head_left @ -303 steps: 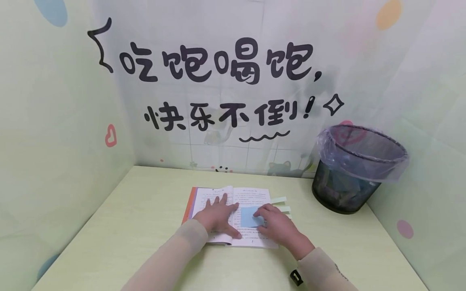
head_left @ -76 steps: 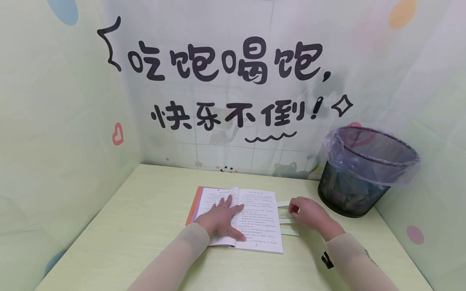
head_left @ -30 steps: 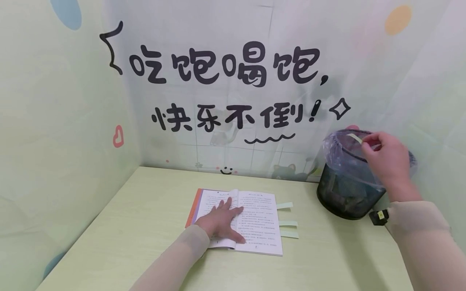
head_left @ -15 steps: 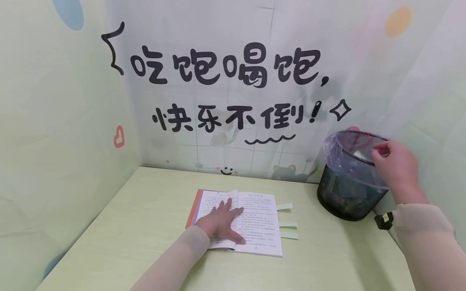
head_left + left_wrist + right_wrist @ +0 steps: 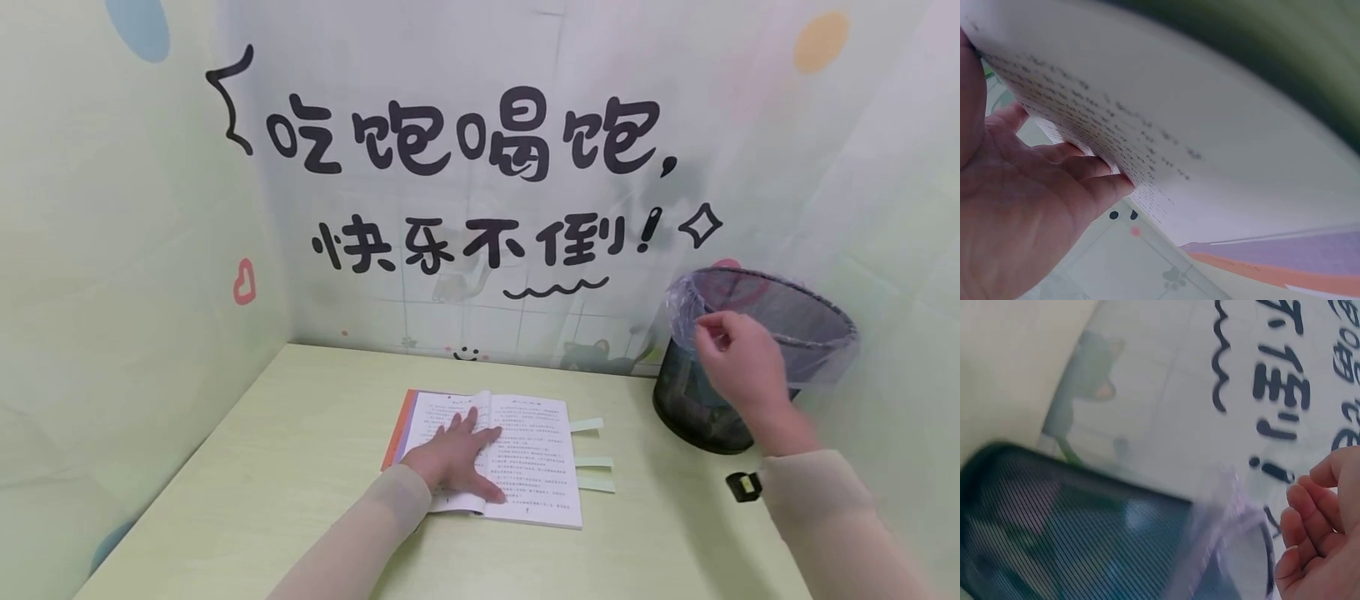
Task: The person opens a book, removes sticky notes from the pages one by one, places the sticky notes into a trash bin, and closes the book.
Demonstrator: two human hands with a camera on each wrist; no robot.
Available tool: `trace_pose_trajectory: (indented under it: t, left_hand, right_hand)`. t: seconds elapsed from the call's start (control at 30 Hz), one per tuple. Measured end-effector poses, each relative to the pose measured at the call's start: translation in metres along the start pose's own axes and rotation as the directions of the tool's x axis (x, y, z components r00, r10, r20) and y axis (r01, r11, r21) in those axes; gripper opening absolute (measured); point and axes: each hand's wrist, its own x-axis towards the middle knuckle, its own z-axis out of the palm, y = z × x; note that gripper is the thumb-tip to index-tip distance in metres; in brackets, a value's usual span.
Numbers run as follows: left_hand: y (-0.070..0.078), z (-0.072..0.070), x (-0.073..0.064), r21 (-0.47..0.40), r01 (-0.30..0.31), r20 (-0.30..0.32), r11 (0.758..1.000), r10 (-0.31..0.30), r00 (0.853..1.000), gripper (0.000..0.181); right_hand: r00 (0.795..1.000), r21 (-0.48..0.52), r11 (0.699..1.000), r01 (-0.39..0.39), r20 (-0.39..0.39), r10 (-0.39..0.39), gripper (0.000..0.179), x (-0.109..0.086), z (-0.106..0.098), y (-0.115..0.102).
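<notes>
An open book (image 5: 528,458) lies on the table, with pale green paper tabs (image 5: 595,462) sticking out past its right edge. Spread across its pages near the spine, my left hand (image 5: 453,458) presses them flat; the left wrist view shows those fingers (image 5: 1094,181) against the printed page (image 5: 1104,119). My right hand (image 5: 738,354) is in the air in front of the mesh waste bin (image 5: 697,400), overlapping its rim in the head view. Its fingers (image 5: 1310,515) are loosely curled, and the right wrist view shows nothing between them.
The bin stands at the table's back right corner, lined with a translucent purple bag (image 5: 817,358). Printed fabric walls (image 5: 480,208) enclose the table (image 5: 247,467) at the back and both sides. A small black device (image 5: 744,486) sits at the right wrist.
Earlier my right hand left the tabs with a pale strip and held it over the bin. The strip is gone from its fingers, and the hand has moved back left. My left hand stayed put.
</notes>
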Motion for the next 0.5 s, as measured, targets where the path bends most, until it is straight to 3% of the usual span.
trace_pose_trajectory:
  t: [0.1,0.23,0.4,0.5]
  left_hand:
    - [0.0,0.0,0.002,-0.002,0.0,-0.003,1.0,0.0,1.0,0.11]
    - [0.001,0.0,0.005,-0.008,0.002,-0.007,1.0,-0.002,1.0,0.11]
    - [0.002,0.0,0.009,-0.009,0.003,-0.007,1.0,-0.003,1.0,0.111]
    - [0.001,0.001,0.012,-0.002,0.008,-0.006,1.0,-0.008,1.0,0.112]
  right_hand:
    - [0.998,0.021,0.999,0.032,0.054,-0.033,0.027,-0.012,0.026,-0.008]
    - [0.982,0.034,0.999,0.031,0.185,-0.037,0.025,-0.027,0.06,-0.017]
    - [0.92,0.007,1.0,-0.012,0.391,0.008,0.029,-0.048,0.1,-0.023]
    - [0.879,-0.029,0.999,-0.031,0.475,0.041,0.031,-0.064,0.123,-0.024]
